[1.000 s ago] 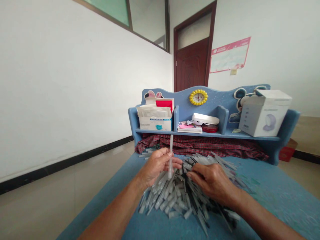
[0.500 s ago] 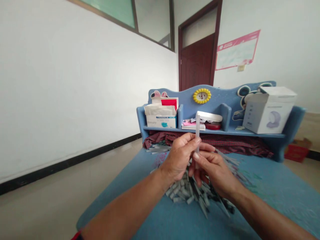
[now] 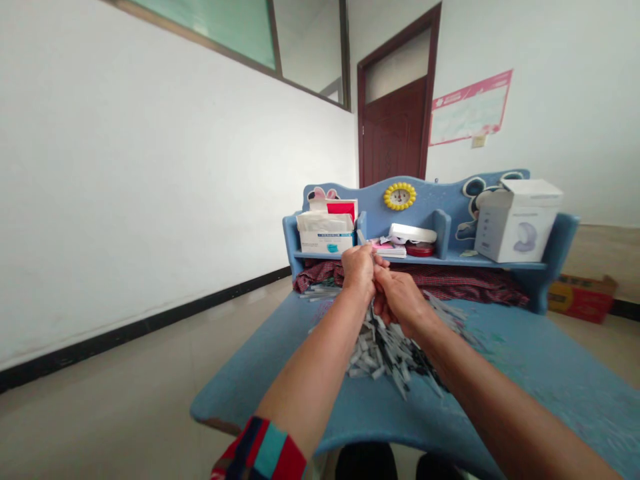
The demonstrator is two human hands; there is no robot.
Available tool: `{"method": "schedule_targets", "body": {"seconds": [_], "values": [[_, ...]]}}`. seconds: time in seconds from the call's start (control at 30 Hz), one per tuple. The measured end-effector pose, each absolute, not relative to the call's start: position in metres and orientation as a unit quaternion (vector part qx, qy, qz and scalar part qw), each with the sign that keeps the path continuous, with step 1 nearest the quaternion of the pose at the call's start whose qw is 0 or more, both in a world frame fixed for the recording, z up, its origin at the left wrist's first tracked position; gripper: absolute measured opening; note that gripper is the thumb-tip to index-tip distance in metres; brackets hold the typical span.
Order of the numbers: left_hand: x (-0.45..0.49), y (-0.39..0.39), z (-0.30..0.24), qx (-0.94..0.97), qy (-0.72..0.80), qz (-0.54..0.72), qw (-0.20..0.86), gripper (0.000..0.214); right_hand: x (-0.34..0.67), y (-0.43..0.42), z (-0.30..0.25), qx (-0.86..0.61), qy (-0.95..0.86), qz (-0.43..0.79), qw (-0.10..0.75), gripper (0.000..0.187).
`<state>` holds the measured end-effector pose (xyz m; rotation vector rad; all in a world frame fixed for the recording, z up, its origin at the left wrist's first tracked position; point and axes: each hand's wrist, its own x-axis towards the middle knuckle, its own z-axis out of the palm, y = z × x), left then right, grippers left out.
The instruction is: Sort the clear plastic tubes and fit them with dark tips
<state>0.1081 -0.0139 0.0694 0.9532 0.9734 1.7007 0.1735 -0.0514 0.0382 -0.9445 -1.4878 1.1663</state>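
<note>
Both hands meet above the blue desk (image 3: pixel 260 373), in front of its shelf. My left hand (image 3: pixel 358 269) is closed around a slim translucent pen barrel (image 3: pixel 361 237), whose upper end sticks out, tilted to the left. Close against it, my right hand (image 3: pixel 400 297) is closed with its thumb and fingers pinched at the barrel's lower end. The fingers hide most of that end. Beneath the hands lies a heap of pen parts (image 3: pixel 367 353): short whitish caps and longer pieces, some of them black.
Along the desk's back stand a mask box (image 3: pixel 326 241), a yellow flower-shaped clock (image 3: pixel 400 197) and a large white box (image 3: pixel 517 223). Checked cloth (image 3: pixel 465 288) is bunched under the shelf. More thin pen pieces (image 3: pixel 320 292) lie at the left rear, and others at the right rear.
Both hands have moved forward and slightly left, away from me. The barrel, upright before, now leans left. The view has shifted, showing the desk's front edge.
</note>
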Motion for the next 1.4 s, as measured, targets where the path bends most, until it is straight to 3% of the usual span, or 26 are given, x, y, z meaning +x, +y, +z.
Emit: {"method": "schedule_targets", "body": {"seconds": [0.3,0.47,0.57,0.77,0.93,1.13,1.4], "values": [[0.084,0.012,0.079,0.395,0.543,0.652,0.351,0.026,0.188,-0.076,0.031,-0.428,-0.681,0.423,0.417,0.043],[0.042,-0.001,0.067,0.506,0.625,0.529,0.272,0.023,0.241,-0.075,-0.013,-0.519,-0.769,0.148,0.342,0.043],[0.035,-0.015,0.044,0.588,0.667,0.409,0.205,0.025,0.274,-0.069,-0.035,-0.581,-0.767,0.061,0.265,0.043],[0.046,-0.028,0.018,0.66,0.711,0.238,0.056,0.018,0.284,-0.076,-0.046,-0.625,-0.76,0.021,0.177,0.046],[0.056,-0.031,0.008,0.681,0.717,0.151,-0.009,0.026,0.27,-0.078,-0.05,-0.636,-0.757,-0.016,0.146,0.047],[0.057,-0.03,-0.003,0.689,0.714,0.115,-0.049,0.028,0.266,-0.079,-0.054,-0.645,-0.752,-0.029,0.132,0.049],[0.039,-0.024,0.0,0.68,0.72,0.13,-0.05,0.03,0.279,-0.079,-0.055,-0.658,-0.73,-0.003,0.185,0.048]]}}
